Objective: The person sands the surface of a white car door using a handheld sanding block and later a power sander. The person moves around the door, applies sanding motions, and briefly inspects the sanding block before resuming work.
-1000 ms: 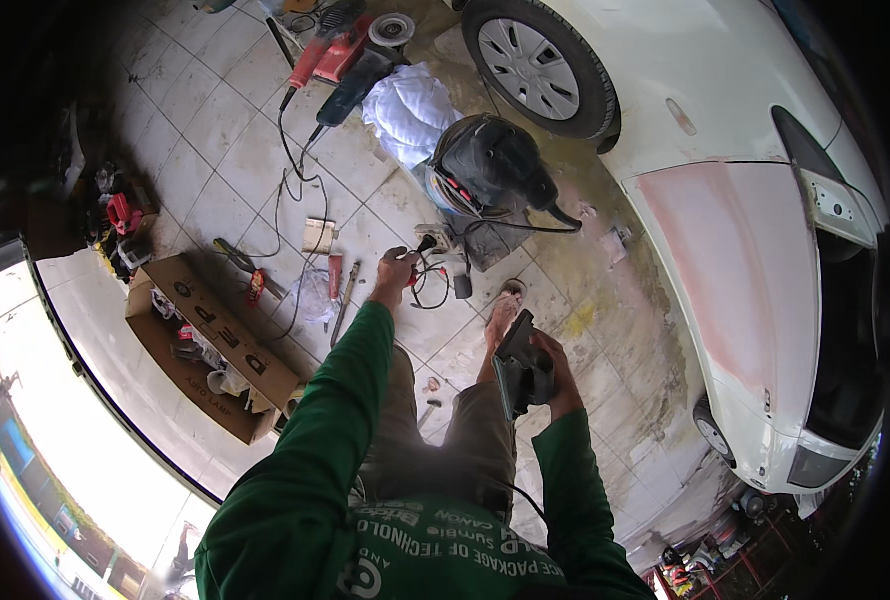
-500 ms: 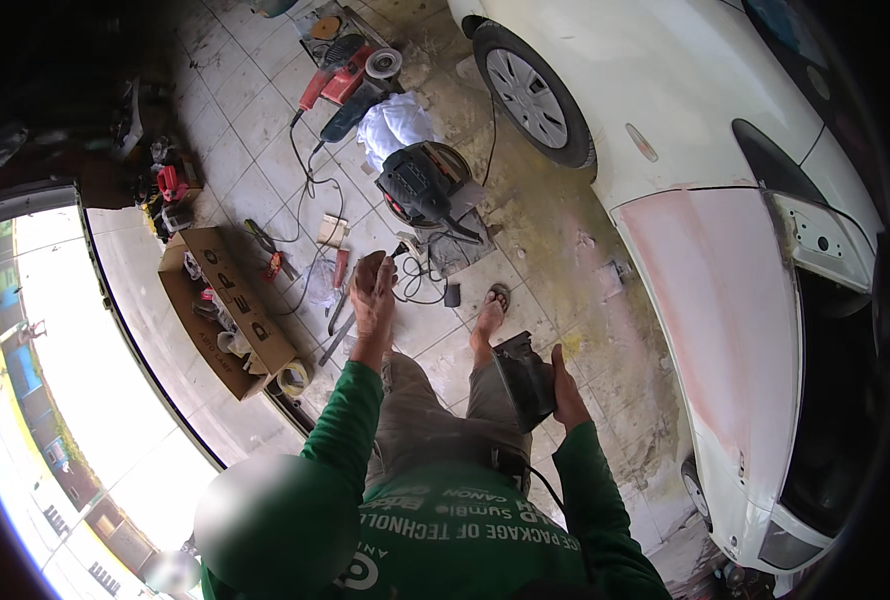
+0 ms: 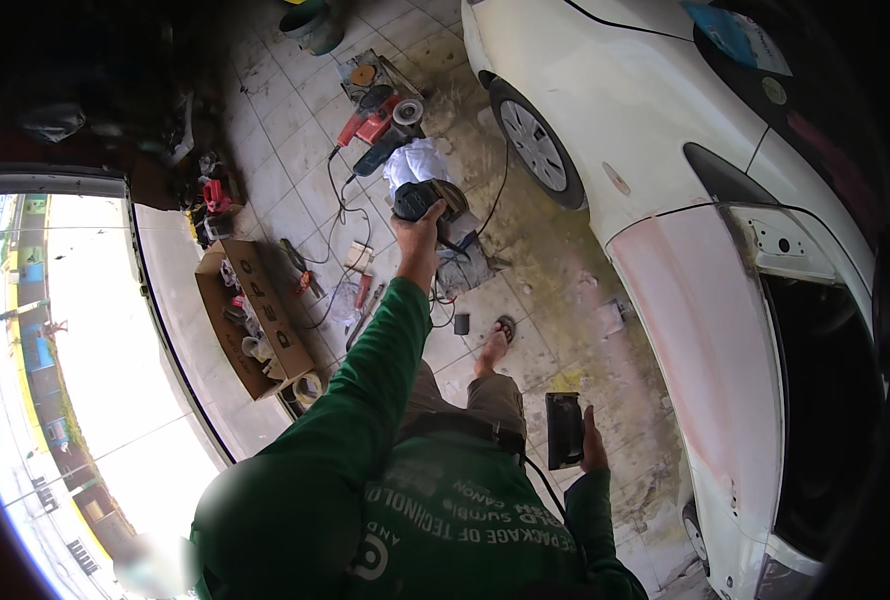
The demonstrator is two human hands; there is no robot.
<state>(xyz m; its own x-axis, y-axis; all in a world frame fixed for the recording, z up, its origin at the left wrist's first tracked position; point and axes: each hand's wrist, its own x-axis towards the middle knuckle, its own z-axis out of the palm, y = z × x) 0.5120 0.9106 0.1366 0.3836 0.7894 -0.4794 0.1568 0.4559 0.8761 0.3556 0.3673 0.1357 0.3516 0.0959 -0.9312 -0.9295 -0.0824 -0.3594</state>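
Garage floor, sander in hand next to the white car [image 3: 645, 110]

Left hand [image 3: 417, 222] is stretched out, fingers wrapped on a black power-tool body [image 3: 427, 197] above the floor clutter; looks heavy and rigid. Right hand [image 3: 590, 450] grips a flat black sanding block [image 3: 564, 430] by its edge, stiff and light.

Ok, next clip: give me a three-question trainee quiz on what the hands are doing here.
1. True or false: the left hand grips a dark round power tool.
2. What does the right hand hold? A) flat black rectangular sanding block B) red drill C) white rag
3. Fill in: the open brown cardboard box lies on the person's ___ side.

Key: 1 true; 2 A; 3 left.
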